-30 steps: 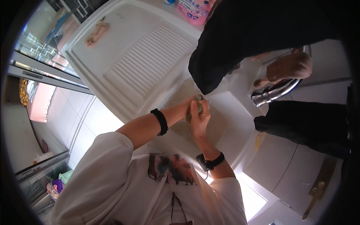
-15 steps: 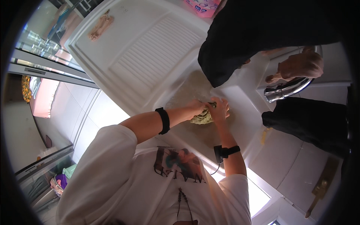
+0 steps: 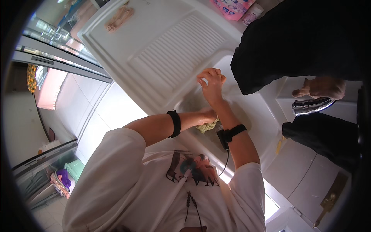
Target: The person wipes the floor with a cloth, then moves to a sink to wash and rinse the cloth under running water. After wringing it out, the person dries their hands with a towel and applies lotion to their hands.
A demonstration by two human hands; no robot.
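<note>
A crumpled yellow-green cloth (image 3: 207, 126) is down in the white sink basin (image 3: 262, 129), in shallow, cloudy water. My left hand (image 3: 209, 115) is closed on the upper part of this cloth, its fingers partly hidden behind my right wrist. Above it, my right hand (image 3: 211, 80) is raised over the basin's edge near the washboard. Its fingers are curled in with thumb and forefinger close together; whether something small is between them I cannot make out. Each forearm wears a black strap.
The ribbed washboard (image 3: 179, 52) slopes left of the basin, with a wet beige cloth (image 3: 119, 18) beyond it. A pink packet (image 3: 232, 8) and a small bottle (image 3: 252, 14) stand behind. Black cloth (image 3: 293, 48) hangs at the right, near the chrome faucet (image 3: 311, 106) with a brownish cloth (image 3: 324, 87) draped on it.
My right hand has left the cloth and risen toward the washboard, its forearm now crossing in front of my left hand. My left hand has stayed at the cloth. The view has shifted slightly.
</note>
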